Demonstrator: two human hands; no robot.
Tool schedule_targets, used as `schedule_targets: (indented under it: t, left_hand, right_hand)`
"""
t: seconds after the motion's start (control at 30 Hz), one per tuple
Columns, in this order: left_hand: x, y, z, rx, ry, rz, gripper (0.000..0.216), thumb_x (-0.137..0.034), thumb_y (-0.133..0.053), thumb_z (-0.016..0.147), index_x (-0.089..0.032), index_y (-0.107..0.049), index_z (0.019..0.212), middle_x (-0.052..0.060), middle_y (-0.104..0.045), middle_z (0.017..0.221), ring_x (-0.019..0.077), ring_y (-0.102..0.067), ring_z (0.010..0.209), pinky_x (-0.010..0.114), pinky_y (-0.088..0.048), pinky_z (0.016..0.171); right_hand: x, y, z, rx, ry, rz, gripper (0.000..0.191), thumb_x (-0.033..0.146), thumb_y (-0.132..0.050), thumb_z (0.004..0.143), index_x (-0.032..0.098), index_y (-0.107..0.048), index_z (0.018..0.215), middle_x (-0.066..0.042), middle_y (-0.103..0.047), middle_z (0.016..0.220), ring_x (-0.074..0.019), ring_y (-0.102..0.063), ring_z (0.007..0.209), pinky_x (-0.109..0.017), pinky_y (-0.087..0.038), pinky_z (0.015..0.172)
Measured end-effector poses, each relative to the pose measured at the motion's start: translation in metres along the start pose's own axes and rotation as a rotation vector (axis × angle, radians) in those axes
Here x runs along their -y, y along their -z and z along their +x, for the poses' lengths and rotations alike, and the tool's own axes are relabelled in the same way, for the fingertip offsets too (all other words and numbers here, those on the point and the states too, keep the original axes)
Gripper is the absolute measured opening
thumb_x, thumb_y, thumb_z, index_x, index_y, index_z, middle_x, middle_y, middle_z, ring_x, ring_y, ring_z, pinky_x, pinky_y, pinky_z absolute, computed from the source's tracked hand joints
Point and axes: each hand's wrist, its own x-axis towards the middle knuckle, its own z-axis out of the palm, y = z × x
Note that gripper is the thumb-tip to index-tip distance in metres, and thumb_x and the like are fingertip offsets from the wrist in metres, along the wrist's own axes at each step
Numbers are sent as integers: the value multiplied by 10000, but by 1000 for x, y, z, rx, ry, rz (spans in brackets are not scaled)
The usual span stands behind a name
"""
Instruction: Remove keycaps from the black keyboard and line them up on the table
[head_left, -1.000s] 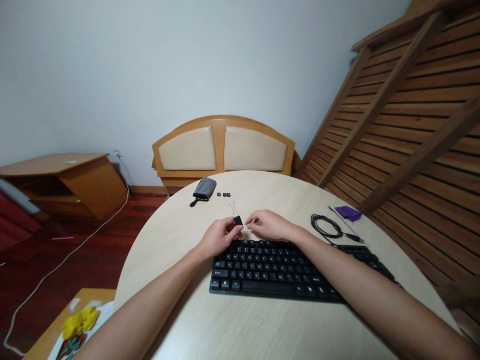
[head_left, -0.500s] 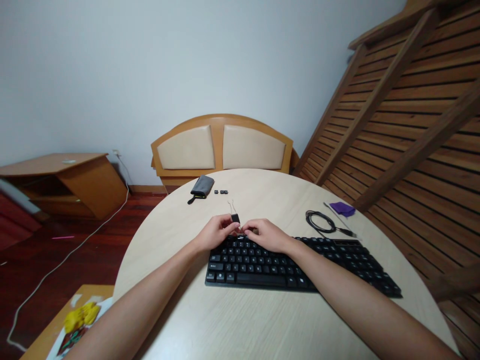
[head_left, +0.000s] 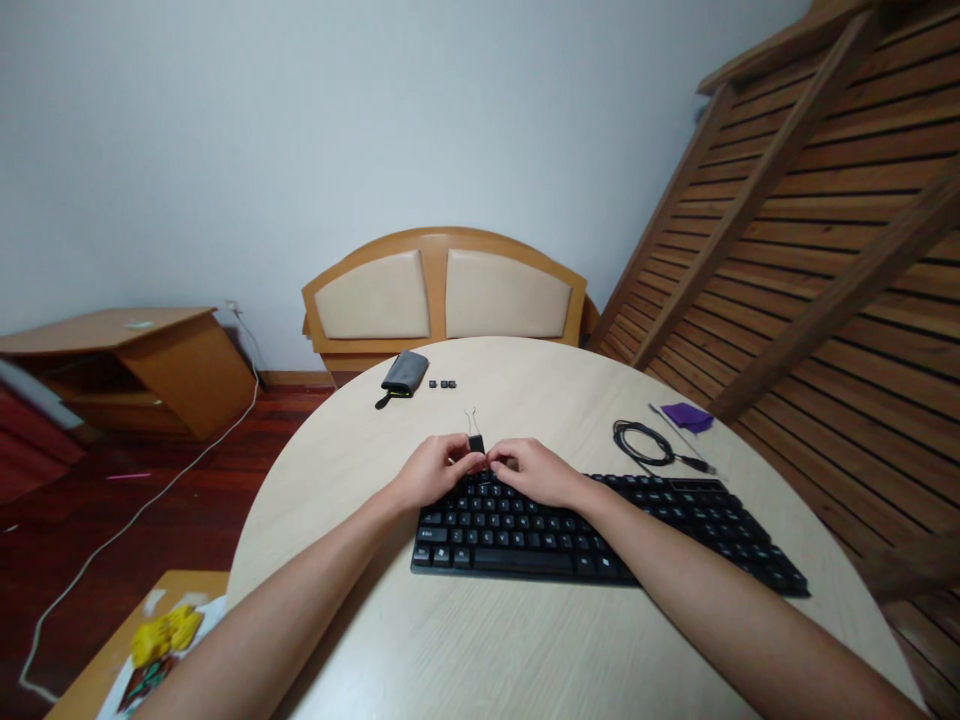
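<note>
A black keyboard (head_left: 517, 562) lies on the round table, its far left part beneath both hands. In my left hand (head_left: 433, 468) is a keycap puller (head_left: 476, 443), pinched between thumb and fingers. Its black handle stands over the top rows of keys, and two thin wire prongs point up and away from me. My right hand (head_left: 531, 468) is closed in a pinch right beside the puller's lower end, fingertips almost meeting my left thumb. Whatever sits between the right fingertips is too small and hidden to name. Three loose keycaps (head_left: 443, 384) lie beyond the hands.
A grey pouch (head_left: 406, 373) lies at the table's far left. On the right are a coiled black USB cable (head_left: 643, 443), a thin rod (head_left: 679, 434) and a purple cloth (head_left: 687, 417). Wooden slats (head_left: 817, 230) rise at the right; a padded headboard (head_left: 442, 290) stands behind the table (head_left: 525, 650).
The puller has moved slightly to the right and stands a bit more upright in my left hand. My right hand has hardly moved and stays pinched.
</note>
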Motion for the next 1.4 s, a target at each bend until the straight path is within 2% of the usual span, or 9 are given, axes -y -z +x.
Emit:
schedule_targets:
  t: [0.3,0.5,0.73,1.1,1.4]
  left_hand:
    - [-12,5,-6,59,-137,227,254,-359,-528,920,-180,-617,763,9,-643,711,143,-604,640,224,-430,595]
    - [-6,3,-3,-18,-41,207,285,-378,-508,922,-175,-616,753,32,-671,720,161,-611,645,238,-422,579]
    - [3,1,1,-47,39,136,333,-423,-524,901,-174,-608,696,23,-675,668,162,-598,619,248,-415,581]
    - [11,-3,5,-47,127,-223,337,-464,-551,871,-164,-574,720,25,-676,650,164,-615,601,256,-455,586]
    - [0,-2,1,-119,45,-18,362,-459,-527,900,-170,-569,686,21,-690,676,162,-612,622,249,-416,568]
  right_hand:
    - [2,0,-1,1,-19,-33,149,148,-565,792,169,-705,838,-31,-697,826,-153,-623,731,-250,-453,691]
    - [0,-1,-2,15,-9,-25,162,249,-633,809,176,-713,929,-44,-710,911,-167,-636,794,-272,-477,744]
    - [-2,-2,-2,25,-1,-47,153,291,-629,848,176,-709,910,-42,-703,873,-165,-628,785,-276,-460,736]
    - [-2,-4,-1,28,10,-5,171,288,-564,907,173,-679,959,-54,-682,932,-155,-614,800,-281,-466,753]
    - [-2,-2,-2,6,8,110,184,280,-672,824,170,-661,971,-43,-685,929,-166,-618,821,-291,-483,763]
